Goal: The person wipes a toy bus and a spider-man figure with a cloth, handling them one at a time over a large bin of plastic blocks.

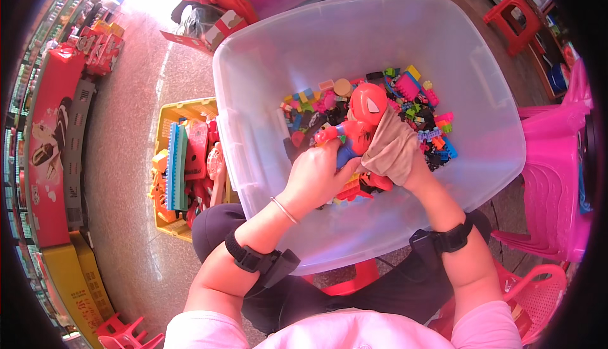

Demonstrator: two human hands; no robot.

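A red and blue Spider-Man toy figure (pixel 354 135) is held over a large translucent plastic bin (pixel 368 14). My left hand (pixel 316 173) grips the figure around its lower body and arm. A brown cloth (pixel 392 147) covers most of my right hand (pixel 418 173) and lies against the figure's side, just below its red head. Beneath them, many small coloured building blocks (pixel 408 87) lie on the bin's floor, with a round tan piece (pixel 342 87) among them.
Left of the bin stands a yellow plastic basket (pixel 187 107) of toys, with a blue toothed strip (pixel 173 166) inside. Pink stacked plastic chairs (pixel 553 178) and a red stool (pixel 515 19) are at the right. An open carton (pixel 223 28) stands behind the bin. Shelves line the far left.
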